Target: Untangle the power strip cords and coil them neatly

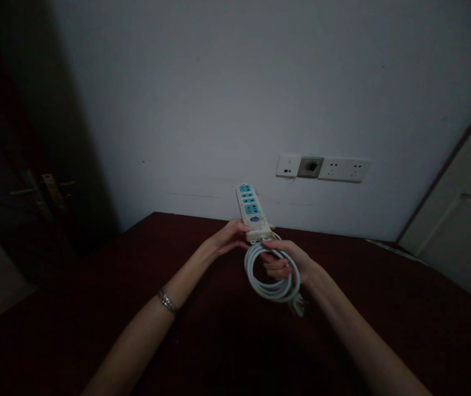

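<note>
A white power strip with blue socket faces is held up over the table, its far end tilted toward the wall. My left hand is closed on the strip's near end from the left side, the thumb on top. Through the coiled white cord go the fingers of my right hand, which is closed around the upper part of the loops, just below the strip. The cord's plug hangs at the lower right of the coil, its pins pointing right.
The dark reddish table stands against a pale wall. White wall sockets and a grey socket plate sit above it on the right. A thin strip lies near the table's back right. A door with a brass handle is at left.
</note>
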Action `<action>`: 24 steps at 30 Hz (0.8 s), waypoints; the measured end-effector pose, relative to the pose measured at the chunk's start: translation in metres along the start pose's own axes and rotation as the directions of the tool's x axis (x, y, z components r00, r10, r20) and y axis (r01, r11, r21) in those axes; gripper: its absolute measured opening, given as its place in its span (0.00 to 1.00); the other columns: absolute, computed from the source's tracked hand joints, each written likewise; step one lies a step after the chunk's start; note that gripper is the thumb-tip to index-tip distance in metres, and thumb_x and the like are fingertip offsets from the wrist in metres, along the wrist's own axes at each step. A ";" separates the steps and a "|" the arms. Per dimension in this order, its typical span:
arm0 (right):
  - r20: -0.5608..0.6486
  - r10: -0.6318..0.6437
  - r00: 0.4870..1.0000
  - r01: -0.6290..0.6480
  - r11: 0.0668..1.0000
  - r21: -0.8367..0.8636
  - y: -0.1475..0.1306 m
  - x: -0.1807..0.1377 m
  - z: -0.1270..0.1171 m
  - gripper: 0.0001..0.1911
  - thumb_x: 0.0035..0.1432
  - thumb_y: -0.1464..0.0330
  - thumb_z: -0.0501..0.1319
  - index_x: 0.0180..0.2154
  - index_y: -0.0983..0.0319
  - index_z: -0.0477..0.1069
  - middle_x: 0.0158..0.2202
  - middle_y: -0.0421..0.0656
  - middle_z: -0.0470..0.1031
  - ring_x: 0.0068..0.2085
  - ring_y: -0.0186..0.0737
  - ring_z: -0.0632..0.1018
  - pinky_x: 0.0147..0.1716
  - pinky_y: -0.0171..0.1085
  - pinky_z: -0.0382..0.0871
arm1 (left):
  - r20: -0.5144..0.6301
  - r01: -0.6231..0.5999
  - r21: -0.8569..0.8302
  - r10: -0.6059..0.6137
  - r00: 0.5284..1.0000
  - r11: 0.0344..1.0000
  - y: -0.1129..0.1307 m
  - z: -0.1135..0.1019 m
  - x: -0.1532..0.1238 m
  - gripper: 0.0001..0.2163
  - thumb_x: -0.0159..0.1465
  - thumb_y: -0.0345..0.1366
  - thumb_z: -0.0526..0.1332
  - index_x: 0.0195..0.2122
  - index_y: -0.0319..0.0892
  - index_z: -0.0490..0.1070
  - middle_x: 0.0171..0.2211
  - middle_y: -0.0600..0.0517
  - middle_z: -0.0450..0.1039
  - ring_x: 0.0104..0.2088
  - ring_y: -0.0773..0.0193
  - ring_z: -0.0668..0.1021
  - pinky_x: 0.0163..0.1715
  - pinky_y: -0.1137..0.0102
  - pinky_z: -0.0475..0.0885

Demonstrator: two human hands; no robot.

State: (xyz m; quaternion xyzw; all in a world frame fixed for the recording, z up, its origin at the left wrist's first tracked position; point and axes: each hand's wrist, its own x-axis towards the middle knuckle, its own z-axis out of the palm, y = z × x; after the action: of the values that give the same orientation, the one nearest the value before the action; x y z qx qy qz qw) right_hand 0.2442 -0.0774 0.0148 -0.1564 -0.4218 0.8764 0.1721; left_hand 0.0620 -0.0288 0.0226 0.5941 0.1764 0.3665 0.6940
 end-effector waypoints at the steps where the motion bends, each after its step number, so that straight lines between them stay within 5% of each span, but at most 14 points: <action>1: -0.002 0.012 1.000 -0.012 1.000 -0.018 0.001 0.001 0.001 0.16 0.52 0.59 0.60 0.23 0.66 0.65 0.10 0.31 0.48 0.12 0.23 0.52 0.10 0.24 0.42 | 0.001 -0.008 0.007 0.008 1.000 1.000 0.001 0.000 -0.001 0.20 0.47 0.37 0.60 0.41 0.34 0.70 0.33 0.43 0.75 0.29 0.63 0.74 0.27 0.70 0.70; 16: 0.132 0.042 0.990 -0.040 0.999 -0.017 0.003 0.004 0.007 0.15 0.53 0.63 0.57 0.22 0.66 0.63 0.10 0.31 0.49 0.12 0.22 0.51 0.09 0.22 0.43 | 0.123 -0.142 0.020 0.139 0.983 0.990 0.014 0.001 -0.005 0.18 0.41 0.31 0.61 0.36 0.35 0.72 0.30 0.46 0.76 0.29 0.62 0.76 0.30 0.70 0.69; 24: 0.035 -0.003 0.999 0.005 0.999 -0.052 0.001 0.002 -0.001 0.15 0.50 0.61 0.58 0.20 0.65 0.62 0.09 0.31 0.49 0.11 0.22 0.50 0.08 0.23 0.41 | 0.094 -0.101 0.109 0.091 0.991 0.989 0.011 -0.005 -0.005 0.23 0.45 0.34 0.66 0.43 0.35 0.67 0.33 0.45 0.74 0.28 0.61 0.77 0.24 0.69 0.72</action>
State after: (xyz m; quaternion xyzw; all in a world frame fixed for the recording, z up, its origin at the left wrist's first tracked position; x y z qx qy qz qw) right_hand 0.2426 -0.0765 0.0130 -0.1446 -0.4478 0.8673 0.1622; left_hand 0.0522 -0.0285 0.0306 0.6562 0.1371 0.3621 0.6477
